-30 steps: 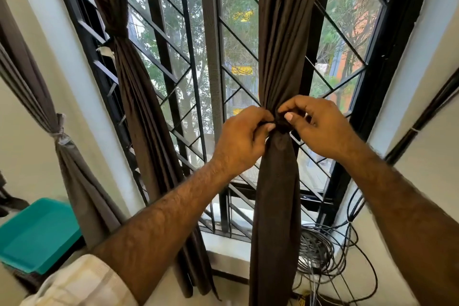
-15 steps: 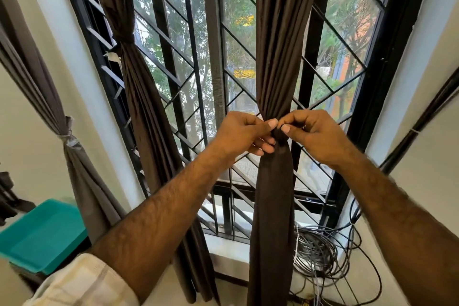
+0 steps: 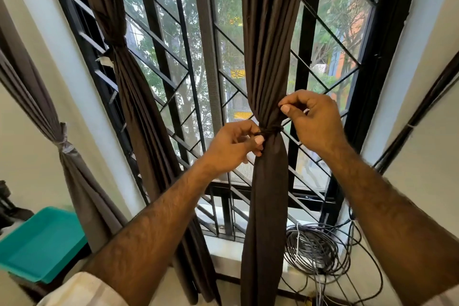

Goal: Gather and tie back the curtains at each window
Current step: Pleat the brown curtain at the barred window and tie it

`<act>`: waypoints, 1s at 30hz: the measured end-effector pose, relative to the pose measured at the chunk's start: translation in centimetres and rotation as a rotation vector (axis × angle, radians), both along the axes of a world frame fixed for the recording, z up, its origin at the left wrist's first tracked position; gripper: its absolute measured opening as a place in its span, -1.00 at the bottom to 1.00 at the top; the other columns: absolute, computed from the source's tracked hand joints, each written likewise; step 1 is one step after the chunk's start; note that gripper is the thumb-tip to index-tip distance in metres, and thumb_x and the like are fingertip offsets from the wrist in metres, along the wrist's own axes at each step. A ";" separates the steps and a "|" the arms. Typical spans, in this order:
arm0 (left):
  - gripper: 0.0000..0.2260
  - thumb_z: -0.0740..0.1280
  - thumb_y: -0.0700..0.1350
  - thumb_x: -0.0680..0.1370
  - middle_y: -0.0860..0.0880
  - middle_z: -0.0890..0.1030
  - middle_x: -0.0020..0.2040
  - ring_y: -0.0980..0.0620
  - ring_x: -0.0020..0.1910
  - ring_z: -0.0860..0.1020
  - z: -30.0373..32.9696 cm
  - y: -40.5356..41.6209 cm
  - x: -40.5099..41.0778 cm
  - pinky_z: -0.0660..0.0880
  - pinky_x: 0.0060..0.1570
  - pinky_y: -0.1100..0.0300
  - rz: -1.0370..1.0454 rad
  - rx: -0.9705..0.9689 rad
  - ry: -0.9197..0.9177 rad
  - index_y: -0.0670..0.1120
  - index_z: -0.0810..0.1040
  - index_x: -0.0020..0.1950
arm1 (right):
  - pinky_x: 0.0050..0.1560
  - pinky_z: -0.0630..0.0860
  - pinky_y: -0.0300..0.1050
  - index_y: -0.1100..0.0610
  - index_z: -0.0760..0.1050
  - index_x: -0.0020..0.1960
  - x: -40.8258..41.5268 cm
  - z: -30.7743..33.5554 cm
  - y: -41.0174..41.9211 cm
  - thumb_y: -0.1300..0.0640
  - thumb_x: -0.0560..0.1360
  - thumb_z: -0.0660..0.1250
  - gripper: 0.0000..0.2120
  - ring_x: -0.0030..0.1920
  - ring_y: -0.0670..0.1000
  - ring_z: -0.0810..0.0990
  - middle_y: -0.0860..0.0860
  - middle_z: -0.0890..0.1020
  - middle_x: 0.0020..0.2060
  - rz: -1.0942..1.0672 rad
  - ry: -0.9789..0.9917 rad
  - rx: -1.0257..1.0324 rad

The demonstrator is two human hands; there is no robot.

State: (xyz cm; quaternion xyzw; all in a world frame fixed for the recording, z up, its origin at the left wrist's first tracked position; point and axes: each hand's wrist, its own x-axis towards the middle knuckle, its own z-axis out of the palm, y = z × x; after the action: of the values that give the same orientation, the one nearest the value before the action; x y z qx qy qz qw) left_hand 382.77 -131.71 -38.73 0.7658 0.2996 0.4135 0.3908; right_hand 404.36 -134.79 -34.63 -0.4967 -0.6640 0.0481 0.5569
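A dark brown curtain (image 3: 269, 57) hangs gathered in front of the middle of the window. A thin dark tie (image 3: 273, 129) is wrapped around it at its narrowest point. My left hand (image 3: 231, 148) pinches the tie at the curtain's left edge with thumb and forefinger. My right hand (image 3: 311, 119) is curled a little above and right of the tie, its thumb tip touching the curtain's right edge. I cannot tell whether it holds an end of the tie.
A second brown curtain (image 3: 129, 97) hangs tied at the left of the barred window (image 3: 347, 97). A grey curtain (image 3: 62, 141) is tied at the far left. A teal tray (image 3: 42, 243) lies at the lower left. A coil of cables (image 3: 315, 248) sits on the sill.
Both hands were pinched together on the tie. My right hand has lifted up and to the right, away from it, which uncovers the wrapped tie. My left hand stays on it.
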 end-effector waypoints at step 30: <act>-0.82 0.51 -0.06 0.63 -0.09 0.75 -0.19 -0.11 -0.25 0.74 -1.4 -0.6 0.1 0.69 -0.25 -0.05 0.202 0.202 -0.066 -0.18 0.73 0.00 | -0.15 0.68 -0.16 0.16 0.74 0.01 0.4 -1.3 0.6 0.32 0.54 0.51 -0.89 -0.17 0.01 0.74 0.04 0.76 -0.20 0.336 0.195 -0.257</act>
State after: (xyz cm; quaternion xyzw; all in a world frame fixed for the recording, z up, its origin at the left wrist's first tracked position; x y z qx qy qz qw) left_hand 382.89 -132.33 -40.11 0.7534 0.3190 0.5036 0.2777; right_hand 404.72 -134.17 -35.96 -0.4389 -0.6687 0.2722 0.5349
